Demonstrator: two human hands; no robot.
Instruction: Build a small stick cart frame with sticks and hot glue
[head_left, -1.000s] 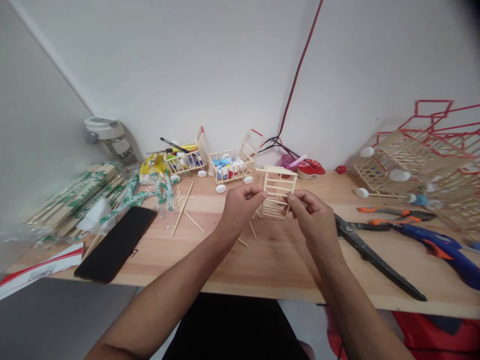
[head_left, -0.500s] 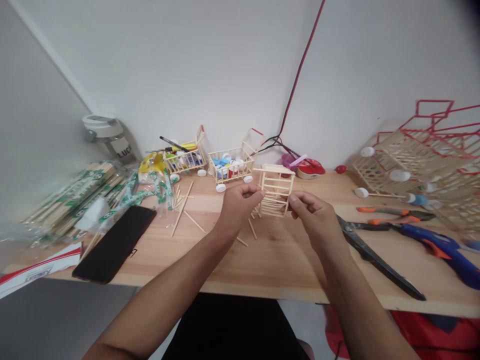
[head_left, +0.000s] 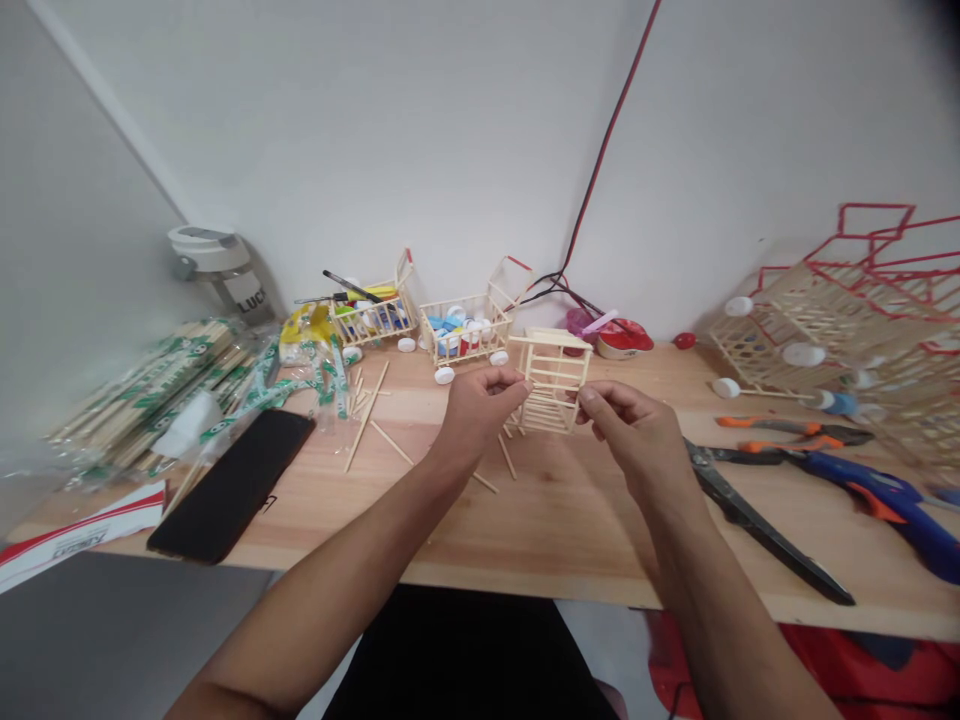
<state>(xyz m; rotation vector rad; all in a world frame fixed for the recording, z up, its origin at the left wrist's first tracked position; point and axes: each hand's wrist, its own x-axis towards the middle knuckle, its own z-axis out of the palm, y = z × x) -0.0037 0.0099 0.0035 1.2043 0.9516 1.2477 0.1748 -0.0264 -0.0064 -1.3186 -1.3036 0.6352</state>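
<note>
A small open frame of thin wooden sticks (head_left: 553,375) stands on the wooden table (head_left: 525,520) at the middle back. My left hand (head_left: 480,410) is closed in a pinch against the frame's left side. My right hand (head_left: 637,435) is closed in a pinch at the frame's lower right corner, and a thin stick seems to run between the two hands. Whether each hand grips the frame itself or only that stick is hard to make out.
Loose sticks (head_left: 367,415) lie left of the hands, beside packs of chopsticks (head_left: 165,385) and a black phone (head_left: 232,485). Two stick carts full of bottle caps (head_left: 461,325) stand at the back. Scissors (head_left: 757,520), pliers (head_left: 795,432), a blue glue gun (head_left: 892,495) and bigger stick carts (head_left: 847,330) lie right.
Both hands have stayed at the stick frame with only slight shifts. The view has drifted a little.
</note>
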